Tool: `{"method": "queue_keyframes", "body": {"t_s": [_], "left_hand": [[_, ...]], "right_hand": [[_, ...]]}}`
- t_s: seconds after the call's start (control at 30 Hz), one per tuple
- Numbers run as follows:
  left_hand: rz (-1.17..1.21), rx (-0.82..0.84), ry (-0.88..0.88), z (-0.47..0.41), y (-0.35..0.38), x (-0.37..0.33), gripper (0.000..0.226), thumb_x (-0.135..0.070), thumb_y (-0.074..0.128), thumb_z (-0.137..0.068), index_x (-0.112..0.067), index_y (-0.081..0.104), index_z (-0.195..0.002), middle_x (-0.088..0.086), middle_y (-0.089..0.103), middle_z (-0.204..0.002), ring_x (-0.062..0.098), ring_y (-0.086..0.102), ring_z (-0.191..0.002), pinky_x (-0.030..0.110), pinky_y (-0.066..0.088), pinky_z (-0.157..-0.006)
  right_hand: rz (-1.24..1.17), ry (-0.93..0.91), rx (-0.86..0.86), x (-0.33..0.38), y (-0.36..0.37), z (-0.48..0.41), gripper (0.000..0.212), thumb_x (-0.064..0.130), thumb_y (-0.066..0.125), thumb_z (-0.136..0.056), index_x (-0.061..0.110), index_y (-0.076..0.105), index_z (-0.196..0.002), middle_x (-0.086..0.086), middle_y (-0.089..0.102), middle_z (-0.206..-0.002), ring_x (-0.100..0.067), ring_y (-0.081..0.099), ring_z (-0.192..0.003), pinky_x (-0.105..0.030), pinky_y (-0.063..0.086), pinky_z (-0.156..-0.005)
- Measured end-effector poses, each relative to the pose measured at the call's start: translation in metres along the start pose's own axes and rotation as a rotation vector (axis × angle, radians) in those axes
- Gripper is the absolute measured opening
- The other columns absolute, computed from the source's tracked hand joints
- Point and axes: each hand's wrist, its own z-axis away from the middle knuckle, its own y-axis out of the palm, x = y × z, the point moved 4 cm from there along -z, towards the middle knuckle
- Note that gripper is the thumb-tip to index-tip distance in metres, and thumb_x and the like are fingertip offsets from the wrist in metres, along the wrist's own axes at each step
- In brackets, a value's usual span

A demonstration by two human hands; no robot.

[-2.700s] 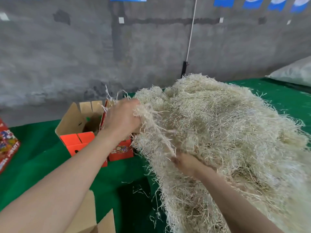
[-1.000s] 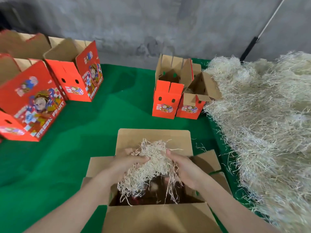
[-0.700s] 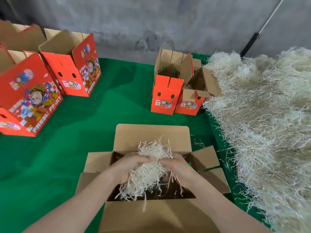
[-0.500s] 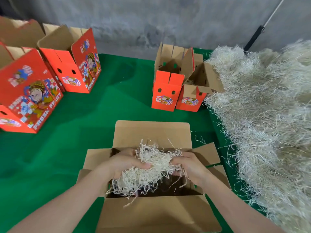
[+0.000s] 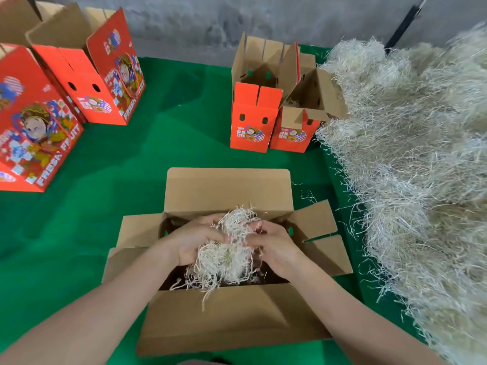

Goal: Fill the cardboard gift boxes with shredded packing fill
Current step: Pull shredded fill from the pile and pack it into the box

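Large red gift boxes (image 5: 34, 119): two at far left, printed with a cartoon figure and "FRESH FRUIT". Top flaps are up and the contents are hidden from this angle.
Green cloth (image 5: 171, 143): covers the work surface under every box, with loose strands scattered on it toward the right.
Left hand (image 5: 195, 241): over the mouth of the nearest box, fingers curled round the left side of the clump, gripping it.
Clump of shredded fill (image 5: 226, 254): pale and tangled, held between both hands directly above the box opening. Lower strands trail inside and one hangs over the near flap. Its long axis runs roughly near to far, across the box's longer left-to-right side.
Open cardboard box (image 5: 226, 188): directly before the person, four flaps spread outward with their brown inner faces showing. The interior is dark, with little fill visible on its floor.
Right hand (image 5: 274, 246): mirrors the left, fingers curled onto the clump's right side, clamped on it.
Small red gift boxes (image 5: 253, 119): two side by side beyond the open box, flaps up. The right one touches the heap.
Heap of shredded fill (image 5: 408, 154): a large mound along the right edge, apart from the open box.
Governing relation: the clump sits straight above the opening with both hands equally near. Judged: the release goes downward with no sideways carry. For a further handful the heap lies rightward, nearer the right hand.
Stage (judged): early in this box, and more fill is needed.
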Motion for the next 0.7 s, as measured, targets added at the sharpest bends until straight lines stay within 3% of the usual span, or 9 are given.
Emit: {"method": "queue_keyframes", "body": {"t_s": [0.03,0.1,0.2,0.3,0.43,0.5,0.57,0.63,0.7], "left_hand": [[-0.004,-0.005,0.004,0.000,-0.002,0.001,0.078,-0.010,0.077,-0.069,-0.029,0.041,-0.136,-0.014,0.057,-0.113,0.013,0.047,-0.120,0.038,0.039,-0.099],[-0.023,0.009,0.009,-0.002,-0.006,0.002,0.102,-0.021,0.082,-0.057,-0.030,0.029,-0.143,-0.010,0.040,-0.136,0.019,0.023,-0.138,0.046,0.014,-0.111],[-0.094,0.018,0.033,-0.004,0.001,0.002,0.107,-0.012,0.082,-0.062,-0.028,0.020,-0.147,-0.006,0.031,-0.144,0.021,0.021,-0.138,0.042,0.015,-0.111],[-0.142,-0.051,0.052,-0.004,-0.007,-0.004,0.100,0.001,0.077,-0.066,-0.024,0.023,-0.146,0.005,0.029,-0.148,0.019,0.029,-0.130,0.041,0.021,-0.108],[-0.167,-0.140,0.078,0.000,-0.039,-0.012,0.100,0.002,0.076,-0.065,-0.023,0.023,-0.146,0.006,0.027,-0.149,0.023,0.026,-0.133,0.046,0.017,-0.110],[-0.149,-0.144,0.090,0.000,-0.040,-0.010,0.103,0.002,0.077,-0.064,-0.023,0.021,-0.147,0.005,0.023,-0.151,0.025,0.022,-0.136,0.048,0.013,-0.111],[-0.107,-0.151,0.082,-0.001,-0.036,-0.007,0.106,0.002,0.078,-0.061,-0.023,0.020,-0.147,0.006,0.021,-0.152,0.027,0.021,-0.138,0.049,0.012,-0.111],[-0.037,-0.136,0.072,-0.004,-0.028,-0.004,0.110,-0.005,0.080,-0.056,-0.025,0.021,-0.147,0.008,0.022,-0.152,0.027,0.021,-0.138,0.049,0.011,-0.111],[0.017,-0.085,0.074,-0.005,-0.015,-0.003,0.111,-0.017,0.081,-0.052,-0.027,0.022,-0.146,0.006,0.026,-0.150,0.024,0.020,-0.139,0.048,0.011,-0.112]], "right_hand": [[-0.101,-0.005,-0.016,0.001,-0.001,-0.002,0.015,-0.008,0.057,-0.083,0.008,0.055,-0.085,-0.006,0.054,-0.072,-0.016,0.051,-0.068,-0.026,0.041,-0.057],[-0.327,0.005,0.002,0.002,-0.002,-0.004,0.017,-0.009,0.050,-0.085,0.008,0.053,-0.088,-0.008,0.055,-0.080,-0.019,0.052,-0.076,-0.030,0.043,-0.063],[-0.385,0.033,0.007,0.004,0.001,-0.004,0.029,-0.010,0.045,-0.087,0.002,0.052,-0.113,-0.014,0.054,-0.093,-0.022,0.053,-0.081,-0.030,0.043,-0.066],[-0.245,-0.024,-0.051,0.014,-0.017,0.002,0.028,-0.016,0.047,-0.083,0.006,0.051,-0.100,-0.011,0.052,-0.078,-0.015,0.050,-0.065,-0.024,0.038,-0.055],[0.026,-0.095,-0.123,0.023,-0.044,0.011,0.033,-0.015,0.053,-0.080,0.010,0.051,-0.101,-0.009,0.050,-0.083,-0.015,0.047,-0.062,-0.022,0.039,-0.054],[0.343,-0.179,-0.228,0.024,-0.043,0.013,0.032,-0.008,0.059,-0.078,0.018,0.054,-0.097,-0.003,0.057,-0.095,-0.012,0.055,-0.070,-0.014,0.041,-0.056],[0.644,-0.324,-0.312,0.027,-0.035,0.016,0.021,0.011,0.068,-0.079,0.027,0.056,-0.084,0.008,0.059,-0.093,-0.006,0.057,-0.084,-0.011,0.040,-0.065],[0.672,-0.310,-0.198,0.023,-0.018,0.016,0.013,0.036,0.068,-0.080,0.032,0.057,-0.076,0.018,0.060,-0.079,0.002,0.057,-0.073,-0.010,0.040,-0.063],[0.507,-0.160,-0.043,0.010,-0.001,0.012,0.010,0.042,0.066,-0.081,0.035,0.061,-0.086,0.025,0.062,-0.083,0.007,0.058,-0.075,-0.011,0.040,-0.065]]}}
